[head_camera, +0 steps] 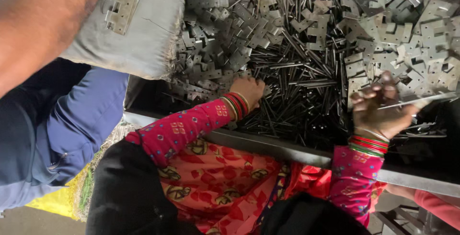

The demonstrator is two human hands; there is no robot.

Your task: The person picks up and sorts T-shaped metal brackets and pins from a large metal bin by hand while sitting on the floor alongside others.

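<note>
A dark tray (292, 152) in front of me holds a heap of thin steel pins (297, 72) and several flat grey hinge plates (383, 29). My left hand (247, 91), with red and gold bangles at the wrist, presses knuckles-up into the pins near the tray's left side; its fingertips are buried among them. My right hand (381, 110) is raised over the tray's near right part, fingers curled around a thin metal pin (424, 99) that sticks out to the right. Pink patterned sleeves cover both my arms.
Another person's bare forearm (43, 19) crosses the top left above a grey cloth pad (143, 38) with an assembled hinge (122, 6) lying on it. Their blue clothing (67, 125) fills the left side. A pink sleeve (436, 206) shows at the bottom right.
</note>
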